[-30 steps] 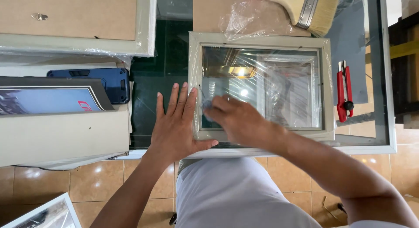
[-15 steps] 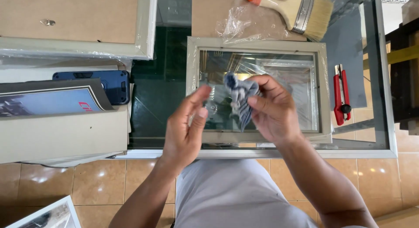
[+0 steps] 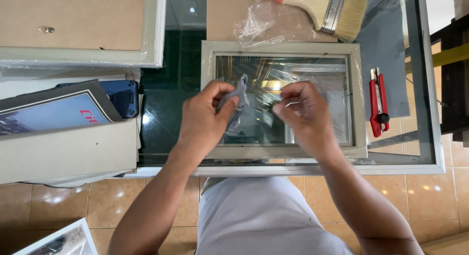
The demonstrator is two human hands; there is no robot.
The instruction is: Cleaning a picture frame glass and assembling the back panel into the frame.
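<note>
A glass-topped table stands over glossy tan floor tiles.

The left hand pinches a small grey cloth. The right hand is just beside it, fingers curled. A picture frame lies under both hands.

Two bare hands, the left hand and the right hand, hover at centre, with one small grey cloth between them. Below them lies one pale grey rectangular picture frame with glass; a second frame backed with brown board sits at ten o'clock. One wide wooden-handled paintbrush lies at one o'clock, one red utility knife at three o'clock, and one dark blue phone at nine o'clock.
</note>
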